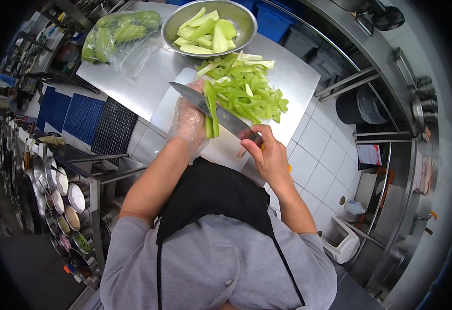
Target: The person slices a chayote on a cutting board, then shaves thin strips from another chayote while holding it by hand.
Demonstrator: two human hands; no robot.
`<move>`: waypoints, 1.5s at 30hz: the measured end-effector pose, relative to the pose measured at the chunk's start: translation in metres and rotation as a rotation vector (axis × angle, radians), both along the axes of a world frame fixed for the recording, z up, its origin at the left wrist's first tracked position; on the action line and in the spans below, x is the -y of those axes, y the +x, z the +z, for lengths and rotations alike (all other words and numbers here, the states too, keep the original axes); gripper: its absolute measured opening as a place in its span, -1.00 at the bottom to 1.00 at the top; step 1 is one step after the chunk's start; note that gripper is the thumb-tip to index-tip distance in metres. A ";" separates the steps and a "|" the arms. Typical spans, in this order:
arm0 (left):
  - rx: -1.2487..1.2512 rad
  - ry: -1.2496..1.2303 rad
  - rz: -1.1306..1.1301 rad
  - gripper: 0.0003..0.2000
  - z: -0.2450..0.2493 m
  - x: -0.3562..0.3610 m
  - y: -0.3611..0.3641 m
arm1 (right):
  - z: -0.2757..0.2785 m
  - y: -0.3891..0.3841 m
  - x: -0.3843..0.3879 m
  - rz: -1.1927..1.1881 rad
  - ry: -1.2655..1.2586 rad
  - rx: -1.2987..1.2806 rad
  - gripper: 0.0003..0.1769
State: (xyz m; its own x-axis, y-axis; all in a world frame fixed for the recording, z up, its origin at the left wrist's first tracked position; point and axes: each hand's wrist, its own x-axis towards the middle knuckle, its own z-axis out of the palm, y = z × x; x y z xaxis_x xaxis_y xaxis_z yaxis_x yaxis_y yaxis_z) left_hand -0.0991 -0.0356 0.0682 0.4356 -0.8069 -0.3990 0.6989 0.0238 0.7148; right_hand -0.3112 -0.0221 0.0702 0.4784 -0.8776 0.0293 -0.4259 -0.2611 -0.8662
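Green strips in gloved left hand; knife in right hand.

No text, label, brand or number could be read anywhere. A white sheet with red print hung by the steel rack on the right, but its print was too small and blurred to make out. The knife blade over the bench showed no legible mark.

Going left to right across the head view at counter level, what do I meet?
Clear plastic bag of green vegetables → gloved left hand → long green vegetable strips it holds → bare right hand gripping the steel knife.
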 end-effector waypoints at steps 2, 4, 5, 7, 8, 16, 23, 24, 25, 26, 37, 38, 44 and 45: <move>0.021 0.020 -0.012 -0.71 -0.002 -0.001 -0.002 | -0.003 0.005 0.000 -0.022 -0.045 0.018 -0.60; 0.083 0.087 -0.051 -0.68 -0.001 -0.004 -0.005 | -0.004 0.009 0.005 -0.029 -0.021 0.045 -0.58; 0.047 0.065 -0.054 -0.68 0.001 -0.007 -0.009 | -0.004 0.010 0.006 -0.033 -0.010 0.059 -0.57; -0.026 0.021 -0.061 -0.68 0.026 -0.011 -0.022 | -0.001 0.007 0.007 -0.044 0.013 0.030 -0.56; -0.041 -0.010 -0.047 -0.68 0.024 -0.009 -0.019 | 0.000 0.006 0.009 -0.048 0.023 0.017 -0.56; -0.214 0.026 -0.189 -0.64 -0.007 -0.003 0.023 | -0.002 -0.014 0.013 -0.181 0.404 0.108 -0.65; -0.414 -0.044 -0.050 -0.67 0.012 0.008 0.027 | 0.004 -0.024 0.006 -0.064 0.229 0.058 -0.64; -0.403 -0.009 -0.014 -0.69 0.019 0.010 0.027 | 0.007 -0.024 0.002 -0.024 0.157 0.058 -0.64; -0.413 -0.063 -0.027 -0.70 0.017 0.013 0.030 | 0.005 -0.025 0.000 0.022 0.118 0.079 -0.64; -0.424 -0.115 -0.041 -0.71 0.012 0.018 0.034 | 0.005 -0.025 -0.003 0.040 0.088 0.089 -0.63; -0.050 -0.145 -0.016 -0.72 0.028 0.013 0.018 | 0.009 -0.021 -0.004 -0.060 -0.249 -0.012 -0.49; -0.047 -0.141 -0.010 -0.72 0.028 0.013 0.018 | 0.010 -0.020 -0.004 -0.069 -0.260 -0.006 -0.49; -0.048 -0.133 0.014 -0.76 0.025 0.015 0.019 | 0.013 -0.022 -0.005 -0.065 -0.269 -0.044 -0.50; -0.032 -0.123 0.009 -0.75 0.026 0.014 0.019 | 0.013 -0.022 -0.005 -0.070 -0.271 -0.049 -0.51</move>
